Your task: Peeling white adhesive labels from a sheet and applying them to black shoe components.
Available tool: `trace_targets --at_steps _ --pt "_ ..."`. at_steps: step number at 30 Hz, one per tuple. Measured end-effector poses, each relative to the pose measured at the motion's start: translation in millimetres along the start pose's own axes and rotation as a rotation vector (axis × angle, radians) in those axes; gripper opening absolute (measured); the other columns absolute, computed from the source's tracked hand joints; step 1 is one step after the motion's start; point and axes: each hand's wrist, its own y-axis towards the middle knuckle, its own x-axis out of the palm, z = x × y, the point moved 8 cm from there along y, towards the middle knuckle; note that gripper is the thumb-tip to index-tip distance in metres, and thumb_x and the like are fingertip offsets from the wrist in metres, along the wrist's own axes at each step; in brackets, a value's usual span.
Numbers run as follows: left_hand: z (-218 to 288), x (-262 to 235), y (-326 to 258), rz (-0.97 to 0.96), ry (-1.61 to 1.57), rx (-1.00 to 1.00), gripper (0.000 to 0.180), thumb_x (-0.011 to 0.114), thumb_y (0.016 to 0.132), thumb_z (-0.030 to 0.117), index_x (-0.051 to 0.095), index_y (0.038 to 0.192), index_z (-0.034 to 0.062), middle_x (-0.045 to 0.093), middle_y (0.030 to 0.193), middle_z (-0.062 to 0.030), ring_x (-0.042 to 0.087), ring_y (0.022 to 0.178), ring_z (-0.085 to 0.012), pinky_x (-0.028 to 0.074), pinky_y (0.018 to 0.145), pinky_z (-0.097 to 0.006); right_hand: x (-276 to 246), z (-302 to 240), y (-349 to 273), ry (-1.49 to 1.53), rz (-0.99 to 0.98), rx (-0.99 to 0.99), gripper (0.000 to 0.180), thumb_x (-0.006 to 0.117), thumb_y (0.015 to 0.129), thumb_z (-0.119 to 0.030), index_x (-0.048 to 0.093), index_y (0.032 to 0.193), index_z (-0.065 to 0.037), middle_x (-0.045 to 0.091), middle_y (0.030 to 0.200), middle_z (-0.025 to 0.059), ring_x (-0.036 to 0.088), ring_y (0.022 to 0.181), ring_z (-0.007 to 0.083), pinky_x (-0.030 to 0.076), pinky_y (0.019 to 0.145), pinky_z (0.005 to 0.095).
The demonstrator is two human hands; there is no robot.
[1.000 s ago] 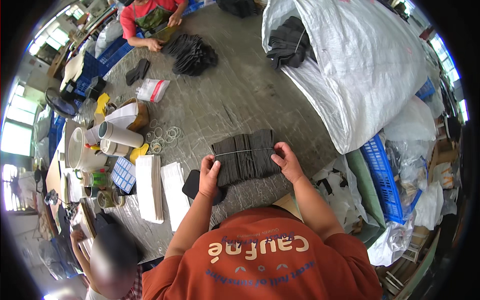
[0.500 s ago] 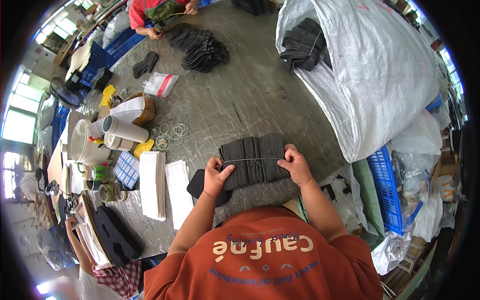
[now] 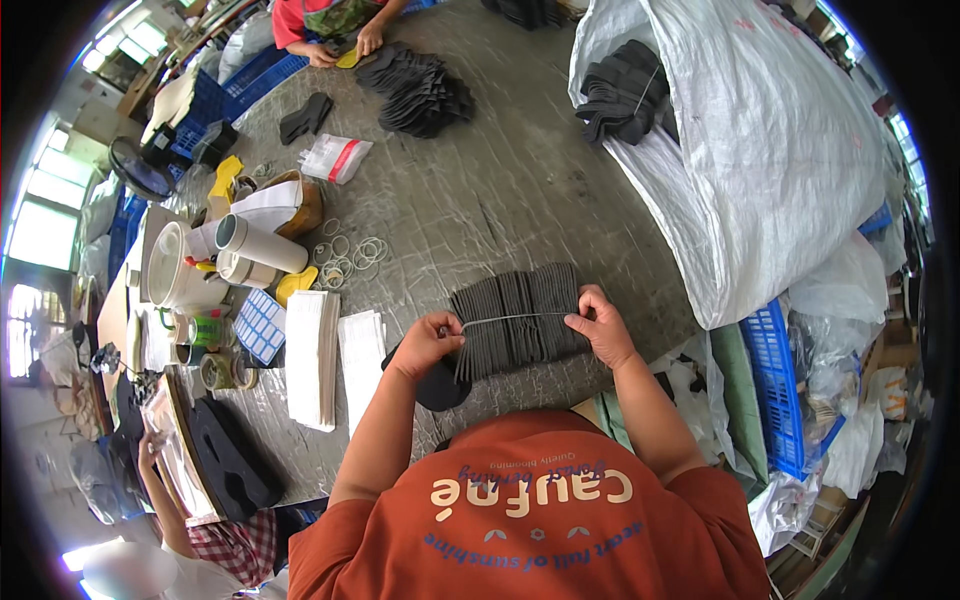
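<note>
A bundle of thin dark grey fabric pieces [image 3: 522, 318] stands packed side by side on the table in front of me, and I cannot make out their exact kind. A pale rubber band [image 3: 515, 318] runs across its top. My left hand [image 3: 428, 343] pinches the band at the bundle's left end. At the right end my right hand [image 3: 600, 325] is closed on the band between thumb and fingers. The band is stretched straight between the two hands. Beside the bundle, partly under my left wrist, lies a black rounded piece [image 3: 440, 385].
Loose rubber bands [image 3: 352, 258], white paper stacks [image 3: 313, 360] and a white cup [image 3: 262, 243] are to the left. A large white sack [image 3: 780, 150] holding a similar bundle [image 3: 625, 90] stands at right. Across the table a person's hands [image 3: 345, 52] work beside a dark pile [image 3: 420, 90].
My hands have drawn the band away from the bundle's ends, the left hand turning over. Across the table, the other person's hands have come together on a yellow piece.
</note>
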Motion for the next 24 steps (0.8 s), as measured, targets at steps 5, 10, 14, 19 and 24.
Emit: trace_targets --at_steps 5,10,14,19,24 --pt "-10 1 2 0.059 -0.127 0.141 0.015 0.057 0.076 -0.007 0.053 0.075 0.0073 0.052 0.088 0.0025 0.048 0.076 -0.0066 0.04 0.07 -0.021 2 -1 -2 -0.028 0.033 -0.044 0.038 0.075 0.076 -0.013 0.038 0.072 -0.009 0.042 0.092 0.0019 0.041 0.088 0.0161 0.034 0.088 0.0252" --pt "-12 8 -10 0.174 -0.506 0.299 0.013 0.056 0.078 -0.004 0.055 0.083 0.0076 0.048 0.102 0.0011 0.045 0.079 -0.0068 0.036 0.069 -0.021 -6 15 -7 -0.02 0.051 0.025 0.027 0.073 0.08 -0.015 0.047 0.079 -0.006 0.048 0.095 0.0033 0.046 0.091 0.0158 0.037 0.089 0.0269" --pt "-6 16 -21 0.116 -0.569 0.216 0.02 0.051 0.086 0.004 0.052 0.105 0.0067 0.048 0.109 -0.0006 0.05 0.086 -0.0123 0.04 0.078 -0.024 -1 5 -16 0.168 0.059 0.142 0.028 0.065 0.089 -0.026 0.051 0.102 -0.005 0.053 0.106 0.0041 0.05 0.098 0.0151 0.038 0.092 0.0293" --pt "41 10 -35 0.07 -0.67 0.168 0.053 0.047 0.095 0.048 0.05 0.121 0.001 0.061 0.107 -0.0106 0.059 0.098 -0.0183 0.048 0.081 -0.032 -1 -36 -8 0.205 -0.148 0.016 0.07 0.05 0.091 -0.056 0.04 0.133 -0.001 0.055 0.115 0.006 0.053 0.099 0.0149 0.041 0.091 0.0288" --pt "51 -22 -26 0.116 0.075 -0.248 0.071 0.048 0.09 0.06 0.059 0.106 -0.0087 0.066 0.077 -0.0173 0.066 0.063 -0.0244 0.054 0.06 -0.031 12 -55 19 -0.036 -0.167 0.153 0.074 0.064 0.085 -0.049 0.045 0.13 0.007 0.059 0.118 0.0146 0.058 0.106 0.0227 0.047 0.088 0.0324"
